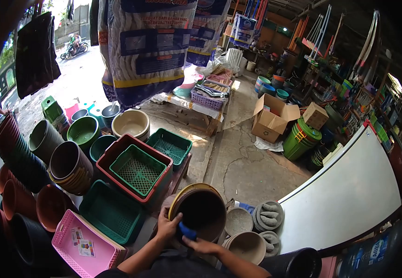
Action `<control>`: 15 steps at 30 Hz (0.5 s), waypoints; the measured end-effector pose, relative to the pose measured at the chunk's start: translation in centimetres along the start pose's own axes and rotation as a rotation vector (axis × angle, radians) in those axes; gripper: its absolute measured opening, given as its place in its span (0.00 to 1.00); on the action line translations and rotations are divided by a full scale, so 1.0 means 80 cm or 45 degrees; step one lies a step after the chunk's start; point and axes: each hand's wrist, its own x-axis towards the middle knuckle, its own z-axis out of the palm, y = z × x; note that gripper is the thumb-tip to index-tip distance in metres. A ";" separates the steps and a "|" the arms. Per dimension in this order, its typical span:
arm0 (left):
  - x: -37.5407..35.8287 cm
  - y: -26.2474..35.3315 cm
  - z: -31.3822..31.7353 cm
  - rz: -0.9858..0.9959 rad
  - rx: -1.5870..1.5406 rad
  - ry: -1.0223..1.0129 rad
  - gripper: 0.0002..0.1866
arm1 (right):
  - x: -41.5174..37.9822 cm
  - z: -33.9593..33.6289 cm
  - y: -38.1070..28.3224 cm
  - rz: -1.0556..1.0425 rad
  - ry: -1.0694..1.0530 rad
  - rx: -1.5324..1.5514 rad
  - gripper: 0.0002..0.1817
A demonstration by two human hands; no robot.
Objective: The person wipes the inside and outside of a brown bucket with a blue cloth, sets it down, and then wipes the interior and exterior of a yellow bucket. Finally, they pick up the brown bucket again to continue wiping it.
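Note:
A dark brown plastic pot (205, 215) stands tilted toward me in front of my body, with a yellow rim (178, 197) of another pot showing around it. My left hand (167, 227) is closed over the near left edge of these nested pots. Fingers of my right hand (202, 246) are closed on a small blue cloth (187, 230) at the pot's near rim. Just left of the pots are a green basket (110, 211) and a pink basket (87, 250) with paper labels inside.
Stacked pots (71, 162) crowd the left side. A red basket (161, 178) holds a green one. Stone mortars (268, 215) and a beige pot (246, 248) stand at right, beside a white panel (344, 190). Farther off are an open cardboard box (270, 120) and hanging packages (150, 51).

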 end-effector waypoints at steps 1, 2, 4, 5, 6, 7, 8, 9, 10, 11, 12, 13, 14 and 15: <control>-0.003 -0.001 0.000 -0.001 0.003 0.009 0.16 | 0.001 -0.006 -0.037 0.186 0.056 0.677 0.33; -0.006 -0.002 -0.001 -0.061 -0.018 -0.016 0.16 | 0.002 -0.021 -0.068 0.244 0.146 0.951 0.31; -0.009 -0.007 -0.006 -0.151 -0.058 -0.066 0.17 | 0.021 -0.039 -0.081 0.175 0.491 1.407 0.28; -0.014 -0.012 -0.009 -0.151 -0.054 -0.063 0.17 | 0.041 -0.048 -0.070 0.042 0.746 1.586 0.27; -0.018 -0.013 -0.010 -0.099 -0.034 -0.066 0.17 | 0.044 -0.066 -0.065 -0.142 0.716 1.794 0.27; -0.020 -0.013 -0.011 -0.048 -0.015 -0.068 0.17 | 0.037 -0.086 -0.060 -0.330 0.677 1.996 0.26; -0.020 -0.011 -0.013 -0.056 -0.017 -0.037 0.20 | 0.029 -0.094 -0.056 -0.413 0.764 1.937 0.27; -0.018 -0.010 -0.016 -0.054 -0.014 -0.032 0.20 | 0.020 -0.101 -0.054 -0.497 0.849 1.872 0.27; -0.015 -0.010 -0.018 -0.072 -0.065 0.002 0.22 | 0.005 -0.102 -0.052 -0.504 0.904 1.789 0.24; -0.014 -0.010 -0.020 -0.092 -0.119 0.037 0.24 | -0.006 -0.094 -0.052 -0.498 0.898 1.783 0.24; -0.013 -0.005 -0.019 -0.090 -0.127 0.045 0.24 | -0.017 -0.085 -0.049 -0.426 1.086 1.338 0.24; -0.012 0.004 -0.017 -0.123 -0.152 0.067 0.26 | -0.028 -0.076 -0.045 -0.350 1.240 0.882 0.23; -0.012 0.008 -0.017 -0.157 -0.175 0.087 0.27 | -0.039 -0.063 -0.037 -0.310 1.109 0.562 0.23; -0.010 0.004 -0.017 -0.154 -0.180 0.092 0.27 | -0.050 -0.051 -0.032 -0.269 0.971 0.247 0.22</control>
